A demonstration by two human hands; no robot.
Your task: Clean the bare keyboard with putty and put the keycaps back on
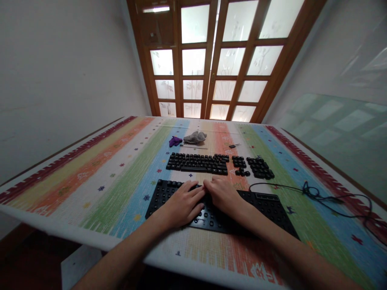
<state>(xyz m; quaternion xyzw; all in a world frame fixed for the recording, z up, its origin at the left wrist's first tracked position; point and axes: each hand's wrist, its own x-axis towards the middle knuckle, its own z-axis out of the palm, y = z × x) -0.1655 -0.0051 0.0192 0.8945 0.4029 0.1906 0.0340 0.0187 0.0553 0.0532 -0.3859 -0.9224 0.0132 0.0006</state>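
Observation:
A black keyboard base [260, 205] with most keycaps off lies in front of me, a few caps still along its top left row [169, 183]. My left hand [183, 205] rests on it with fingers stretched out towards the top row. Beside those fingertips, my right hand [223, 195] is closed over the top row; whatever its fingers grip is hidden. Just beyond the base, loose black keycaps [198, 163] are laid out in keyboard order, with a number-pad group [260, 167] at the right.
Behind the keycaps lie a grey cloth [195, 137], a purple cloth [175, 141], a thin stick [195, 147] and a small black tool with wire ends [233, 146]. A black cable [314, 193] coils to the right on the striped tablecloth [115, 181].

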